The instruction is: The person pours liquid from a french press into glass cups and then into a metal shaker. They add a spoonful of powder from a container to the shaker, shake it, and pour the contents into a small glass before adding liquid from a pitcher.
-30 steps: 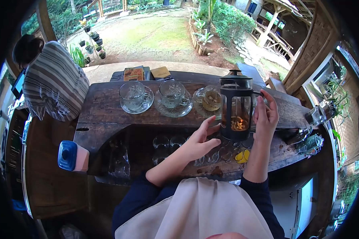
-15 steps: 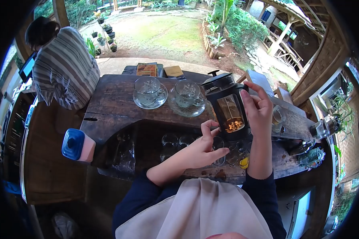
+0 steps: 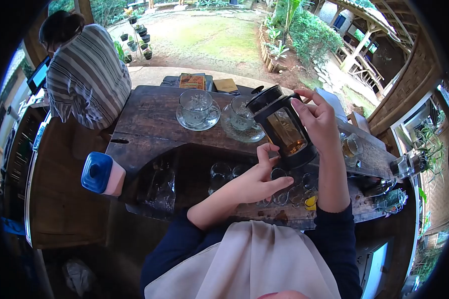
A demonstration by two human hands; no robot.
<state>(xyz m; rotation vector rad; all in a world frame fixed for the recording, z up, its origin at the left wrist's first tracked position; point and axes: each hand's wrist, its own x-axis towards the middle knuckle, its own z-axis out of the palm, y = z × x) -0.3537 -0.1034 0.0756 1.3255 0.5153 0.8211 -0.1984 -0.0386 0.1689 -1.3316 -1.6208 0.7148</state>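
A black-framed French press (image 3: 286, 130) is held up over the table, its lid leaning to the left and amber liquid with dark bits low in its glass. My right hand (image 3: 318, 119) is closed round its handle on the right side. My left hand (image 3: 260, 182) is by the base, with thumb and fingers apart; its raised fingers touch or nearly touch the lower edge. Left of the press is a clear glass cup on a glass saucer (image 3: 242, 119), partly hidden by it. Another glass cup (image 3: 194, 105) sits on its own saucer farther left.
Several small glasses (image 3: 221, 172) stand in the dark recess of the wooden table (image 3: 144, 112). A blue-lidded container (image 3: 97, 173) is at the left edge. Books (image 3: 192, 81) lie at the back. A person in a striped shirt (image 3: 87, 74) is at the far left. Glass jars (image 3: 391, 199) stand right.
The French press has tipped further to the left in my right hand. My left hand stays by its base. The whole view has shifted slightly.
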